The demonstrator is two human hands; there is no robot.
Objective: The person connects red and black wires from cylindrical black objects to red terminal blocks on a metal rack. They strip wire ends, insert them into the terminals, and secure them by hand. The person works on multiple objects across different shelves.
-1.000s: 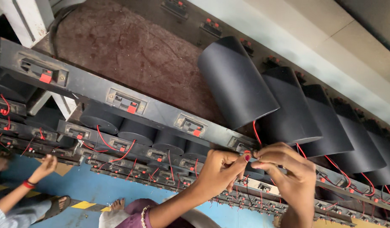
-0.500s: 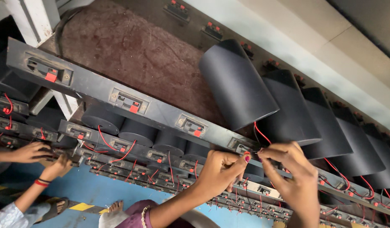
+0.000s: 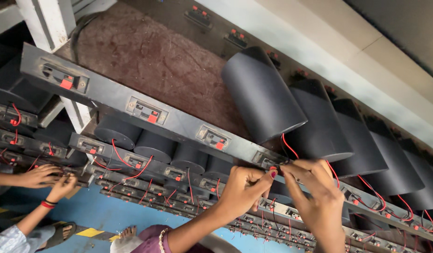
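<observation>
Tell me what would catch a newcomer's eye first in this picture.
Probably the row of big black cylinders leaning along the upper right. Next, the left hand and right hand meeting at bottom centre, pinching a thin red wire by a terminal on the long grey rail. At far left, another person's hands work lower racks.

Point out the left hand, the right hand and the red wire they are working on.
left hand (image 3: 244, 185), head view, back of the hand.
right hand (image 3: 315, 197), head view, back of the hand.
red wire (image 3: 286, 143), head view, its curved run below the black cylinder.
</observation>
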